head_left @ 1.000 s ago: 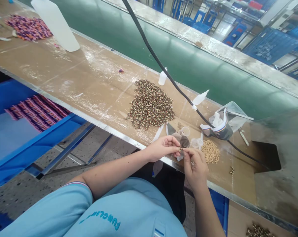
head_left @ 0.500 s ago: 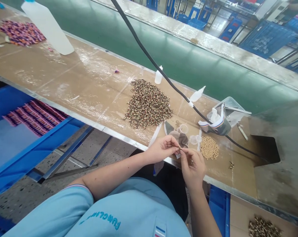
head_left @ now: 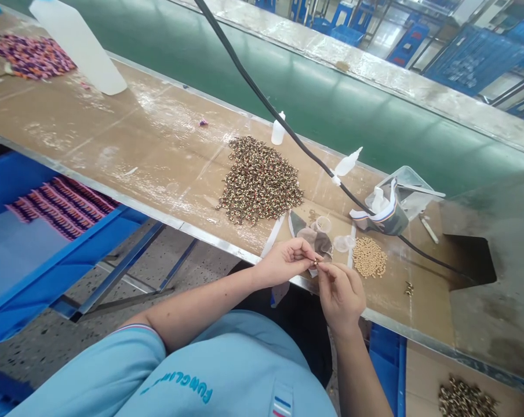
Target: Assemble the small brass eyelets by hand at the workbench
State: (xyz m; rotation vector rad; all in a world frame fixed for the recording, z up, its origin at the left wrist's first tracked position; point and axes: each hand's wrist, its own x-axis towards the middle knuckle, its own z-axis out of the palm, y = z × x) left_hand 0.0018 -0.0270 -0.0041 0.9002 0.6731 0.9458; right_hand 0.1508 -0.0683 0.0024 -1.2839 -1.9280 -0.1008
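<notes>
My left hand (head_left: 288, 260) and my right hand (head_left: 341, 292) meet at the front edge of the bench, thumbs and fingertips pinched together. Between them is a tiny dark-and-gold piece (head_left: 316, 262), mostly covered by the fingers; it resembles the pieces heaped on the bench. Just beyond the left hand lies a grey-brown cloth (head_left: 320, 243) with clear round lids (head_left: 342, 244) beside it. To the right of my right hand is a small pile of tan beads (head_left: 369, 257). Up and to the left spreads a big heap of small dark-and-gold pieces (head_left: 262, 182).
A black cable (head_left: 262, 95) slants across the bench. Near it stand a small white bottle (head_left: 278, 130), a white nozzle bottle (head_left: 348, 162) and a clear tray (head_left: 412, 179). Farther left are a large white jug (head_left: 82, 49) and a pink-purple pile (head_left: 33, 57). A blue tray (head_left: 92, 243) sits lower left.
My right hand has tilted and shifted slightly to the right, and the small piece shows a little more between the fingertips. My left hand stays nearly still.
</notes>
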